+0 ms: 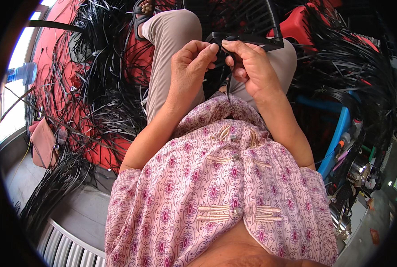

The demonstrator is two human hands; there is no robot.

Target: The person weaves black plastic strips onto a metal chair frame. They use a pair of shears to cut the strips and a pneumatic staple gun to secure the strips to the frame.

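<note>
Above my lap, both hands are close together at the edge of a black frame (273, 43) with slats or woven strips, which rests by my right knee. My left hand (192, 64) is closed, thumb and forefinger pinched at the frame's rounded corner. My right hand (254, 66) also pinches there, its other fingers curled. Between them a thin black plastic strip (228, 86) hangs down toward my lap. Fingers hide the spot where the strip meets the frame.
Loose black strips lie in heaps on the left (100, 58) and right (354, 58), over a red surface. A pink pouch (44, 142) and a clear bottle (27, 73) are at left. A blue-edged crate (341, 133) with tools beside it stands right. A white slatted object (69, 247) is lower left.
</note>
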